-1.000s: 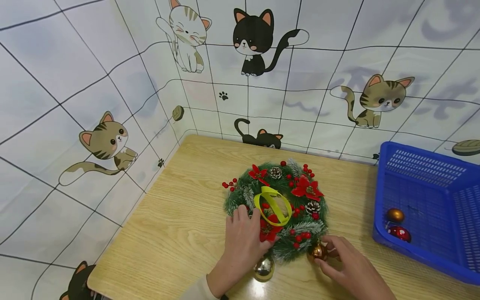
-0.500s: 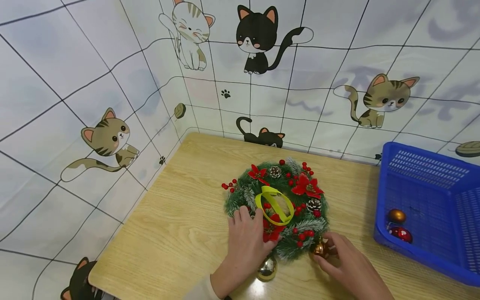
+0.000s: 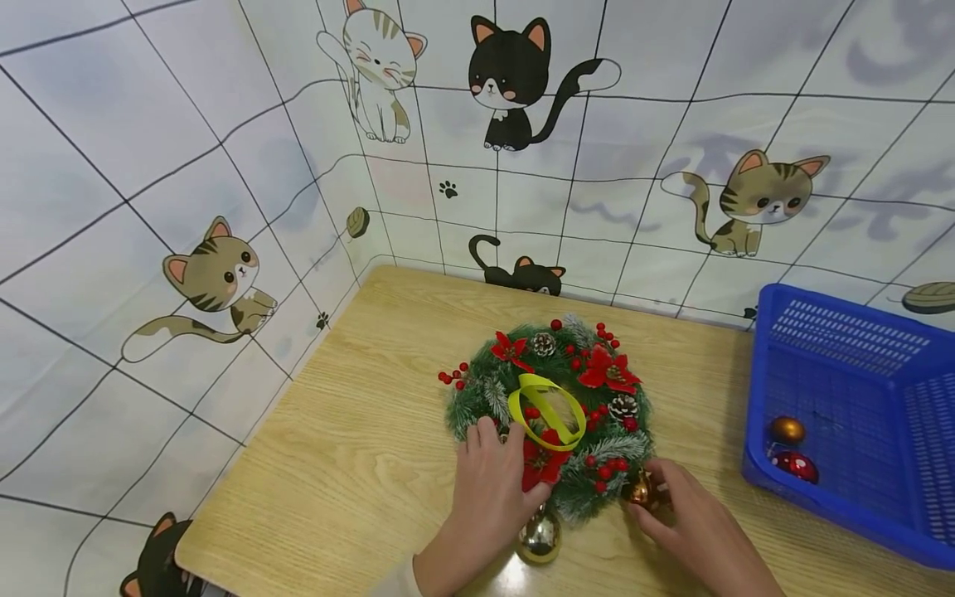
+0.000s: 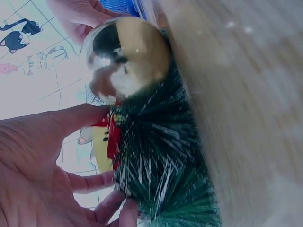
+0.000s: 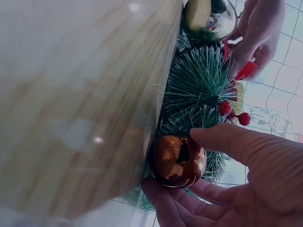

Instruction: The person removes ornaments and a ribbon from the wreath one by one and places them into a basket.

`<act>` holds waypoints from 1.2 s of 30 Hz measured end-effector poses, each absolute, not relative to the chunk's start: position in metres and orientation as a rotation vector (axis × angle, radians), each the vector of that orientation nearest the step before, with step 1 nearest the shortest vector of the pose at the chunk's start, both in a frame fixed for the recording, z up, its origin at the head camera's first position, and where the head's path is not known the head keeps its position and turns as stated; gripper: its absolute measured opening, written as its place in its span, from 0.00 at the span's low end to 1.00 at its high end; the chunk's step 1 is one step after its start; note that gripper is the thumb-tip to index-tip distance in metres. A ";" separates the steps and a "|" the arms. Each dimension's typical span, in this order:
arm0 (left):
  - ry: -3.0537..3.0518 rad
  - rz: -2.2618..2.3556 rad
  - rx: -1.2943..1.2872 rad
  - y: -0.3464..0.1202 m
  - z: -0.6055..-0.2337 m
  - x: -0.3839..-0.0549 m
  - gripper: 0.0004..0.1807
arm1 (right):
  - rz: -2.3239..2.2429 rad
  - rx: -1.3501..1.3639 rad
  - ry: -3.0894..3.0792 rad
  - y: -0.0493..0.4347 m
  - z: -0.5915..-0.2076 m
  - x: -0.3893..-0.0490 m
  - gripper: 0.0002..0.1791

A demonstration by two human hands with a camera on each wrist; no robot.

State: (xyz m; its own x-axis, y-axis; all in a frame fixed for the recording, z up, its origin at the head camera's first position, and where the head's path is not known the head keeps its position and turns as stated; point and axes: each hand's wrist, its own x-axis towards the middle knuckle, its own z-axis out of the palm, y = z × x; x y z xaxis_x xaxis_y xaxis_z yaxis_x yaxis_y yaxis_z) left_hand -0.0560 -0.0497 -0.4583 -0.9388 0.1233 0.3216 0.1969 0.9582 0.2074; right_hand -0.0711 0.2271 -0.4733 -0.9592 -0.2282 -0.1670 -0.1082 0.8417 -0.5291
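A green Christmas wreath (image 3: 485,398) with red poinsettias, berries and pinecones lies flat on the wooden table. My left hand (image 3: 488,489) grips its near left part, thumb by a red poinsettia (image 3: 545,464). A shiny gold bauble (image 3: 540,539) sits at the wreath's near edge, beside that thumb; the left wrist view shows this gold ball (image 4: 128,59) up close. At the near right edge, my right hand (image 3: 694,518) holds a copper bauble (image 5: 177,161) between thumb and fingers, against the green needles. Part of the copper ball is hidden by the fingers in the head view.
A yellow ribbon loop (image 3: 515,406) stands over the wreath's centre. To the right is a blue plastic basket (image 3: 858,406) with an orange bauble (image 3: 787,429) and a red one (image 3: 795,466) inside. A cat-print sheet (image 3: 619,207) rises behind and left of the table (image 3: 358,414).
The gold bauble has shifted slightly right in the head view. My right hand and the copper bauble have moved very little, and the left hand keeps its place on the wreath.
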 end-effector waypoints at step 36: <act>-2.641 -0.728 -0.313 -0.101 -0.467 -0.070 0.45 | -0.877 -0.291 2.966 0.243 -0.463 -0.061 0.31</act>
